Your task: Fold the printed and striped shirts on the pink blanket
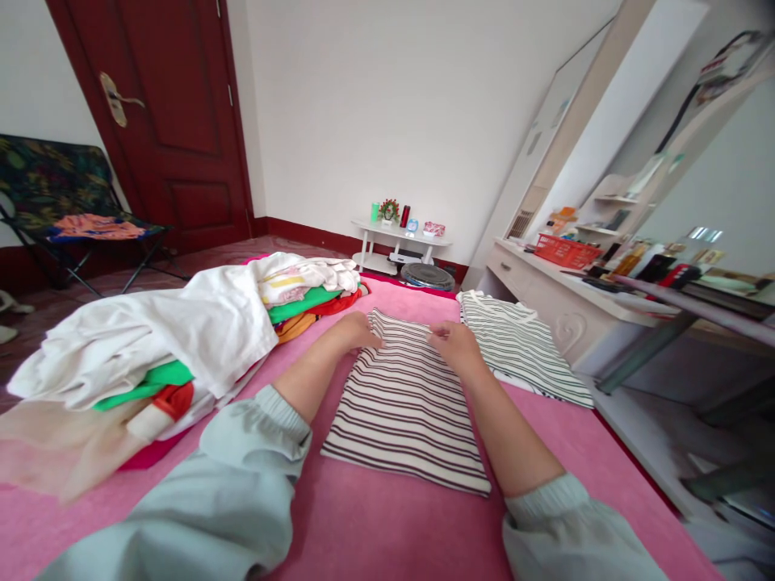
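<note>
A white garment with dark stripes (412,403), folded into a rough rectangle, lies flat on the pink bedspread (387,532) in front of me. At its far left corner, my left hand (358,331) pinches the edge of the cloth. My right hand (454,343) grips the far right corner, fingers closed on the fabric. Just right of my right hand lies another folded striped garment (526,343). To the left is a heap of loose clothes, with a large white piece (175,323) on top and green, red and orange cloth beneath.
A dressing table (533,278) with a red basket (566,252) and bottles stands along the right side. Beyond the bed is a low white table (400,230) with small items. At left are a folding chair (78,202) and a dark red door (163,121).
</note>
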Motion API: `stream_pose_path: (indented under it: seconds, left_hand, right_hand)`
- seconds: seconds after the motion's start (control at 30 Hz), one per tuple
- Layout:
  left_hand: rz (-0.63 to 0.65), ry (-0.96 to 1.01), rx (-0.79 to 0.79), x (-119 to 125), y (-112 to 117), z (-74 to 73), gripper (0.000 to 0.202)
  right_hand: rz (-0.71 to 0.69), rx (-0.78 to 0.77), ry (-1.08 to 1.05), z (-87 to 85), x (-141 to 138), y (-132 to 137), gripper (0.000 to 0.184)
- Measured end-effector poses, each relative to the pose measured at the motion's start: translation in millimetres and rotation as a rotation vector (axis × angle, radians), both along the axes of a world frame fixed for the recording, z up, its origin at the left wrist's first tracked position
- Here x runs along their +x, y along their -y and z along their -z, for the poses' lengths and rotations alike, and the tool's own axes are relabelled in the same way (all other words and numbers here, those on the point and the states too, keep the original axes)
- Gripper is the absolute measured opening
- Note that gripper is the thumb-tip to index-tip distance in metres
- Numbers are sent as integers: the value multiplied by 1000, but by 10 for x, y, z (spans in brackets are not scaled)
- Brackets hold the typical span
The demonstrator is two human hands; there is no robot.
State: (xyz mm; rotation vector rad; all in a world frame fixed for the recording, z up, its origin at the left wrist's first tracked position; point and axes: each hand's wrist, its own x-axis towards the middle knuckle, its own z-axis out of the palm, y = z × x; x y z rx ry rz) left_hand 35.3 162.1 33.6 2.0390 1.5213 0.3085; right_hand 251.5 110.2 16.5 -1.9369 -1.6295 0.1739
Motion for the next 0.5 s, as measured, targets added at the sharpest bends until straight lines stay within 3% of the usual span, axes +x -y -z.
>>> stream_pose_path:
  seconds: [0.13,0.27,0.37,0.43,0.5]
  left_hand:
    - [128,42,80,114,294,-33,29]
    - [213,-33,299,119,684,56,35]
    - [226,-86,408,-25,975,123,35]
    - [164,-83,408,-161,1123,173,38]
    - [67,-81,353,-296,1217,236,34]
  right_hand:
    - [-271,-72,-284,-26,-275,57,31]
    - [-180,-31,-89,-22,-492,135,36]
    - [-84,-38,74,2,-572,188,29]
    - [-54,-9,51,20,-576,197,20]
    - [-79,28,-109,24,-558,180,16]
